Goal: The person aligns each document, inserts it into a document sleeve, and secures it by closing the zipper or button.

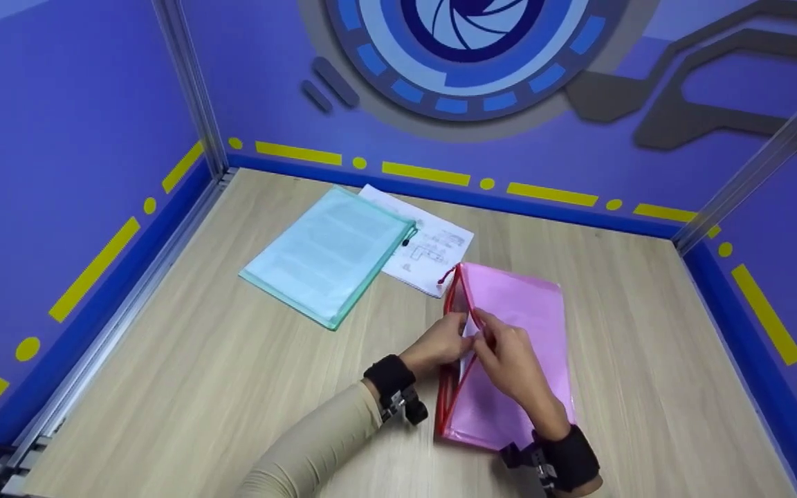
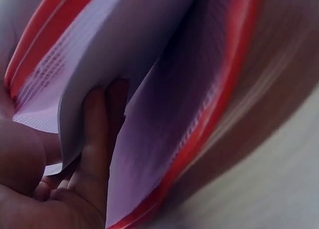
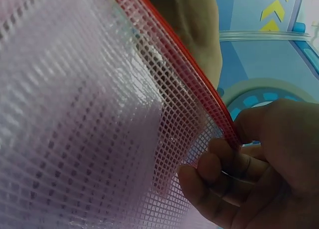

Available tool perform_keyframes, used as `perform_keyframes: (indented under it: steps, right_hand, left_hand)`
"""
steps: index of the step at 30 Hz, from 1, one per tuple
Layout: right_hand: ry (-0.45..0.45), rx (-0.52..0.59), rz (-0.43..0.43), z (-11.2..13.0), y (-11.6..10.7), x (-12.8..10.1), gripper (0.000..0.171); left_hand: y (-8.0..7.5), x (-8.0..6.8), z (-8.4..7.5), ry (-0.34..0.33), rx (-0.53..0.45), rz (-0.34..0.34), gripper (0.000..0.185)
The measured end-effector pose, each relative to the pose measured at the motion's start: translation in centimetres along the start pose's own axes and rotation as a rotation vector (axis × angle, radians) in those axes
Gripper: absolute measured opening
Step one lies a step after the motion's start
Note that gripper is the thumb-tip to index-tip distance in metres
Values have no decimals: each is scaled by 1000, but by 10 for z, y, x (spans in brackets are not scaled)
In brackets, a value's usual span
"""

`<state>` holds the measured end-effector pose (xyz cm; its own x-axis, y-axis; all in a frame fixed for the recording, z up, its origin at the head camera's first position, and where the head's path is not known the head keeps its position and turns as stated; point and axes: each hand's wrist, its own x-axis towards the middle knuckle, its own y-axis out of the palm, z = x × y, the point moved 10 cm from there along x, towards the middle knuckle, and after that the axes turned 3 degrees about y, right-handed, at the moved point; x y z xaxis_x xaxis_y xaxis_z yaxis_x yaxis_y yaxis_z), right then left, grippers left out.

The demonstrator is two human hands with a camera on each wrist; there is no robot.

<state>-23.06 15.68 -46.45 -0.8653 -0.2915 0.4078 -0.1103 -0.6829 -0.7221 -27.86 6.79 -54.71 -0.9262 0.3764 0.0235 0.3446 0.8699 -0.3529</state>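
A pink mesh zipper pouch [image 1: 526, 297] with a red zip edge lies on the table, its mouth spread along the left side. My left hand [image 1: 440, 341] reaches into that mouth. In the left wrist view its thumb and fingers pinch white paper [image 2: 124, 40] between the two mesh walls. My right hand [image 1: 515, 356] pinches the upper zip edge [image 3: 199, 79] and holds it lifted away from the lower wall. From the far end of the zip hangs a red pull cord [image 1: 446, 275]. Most of the paper is hidden inside the pouch.
A mint-green zipper pouch [image 1: 329, 256] with paper showing through lies at the back left. It overlaps a printed white sheet [image 1: 433, 252], whose near corner reaches close to the pink pouch. Blue panels [image 1: 426, 187] border the wooden table [image 1: 232, 360].
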Motion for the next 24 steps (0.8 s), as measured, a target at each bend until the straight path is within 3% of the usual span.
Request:
perform_keyframes:
  steps: [9,15,19,21,24]
  right_hand:
    - [57,63,3,-7,-8,1,38]
    - [90,137,22,-15,-23,2,39]
    - [100,182,17,-19,-50,7,36]
    - [106,211,40,-22,-62,8,35]
    - [119,286,95,-25,-75,7,33]
  left_hand:
    - [15,-2,7,-16,-86,34,13]
    - [15,0,7,7,-60,57,24]
    - [-7,5,8,-14,-184,-30,26]
    - [-28,8,9,-2,-264,-121,20]
    - [-64,10,8,48,-267,-260,11]
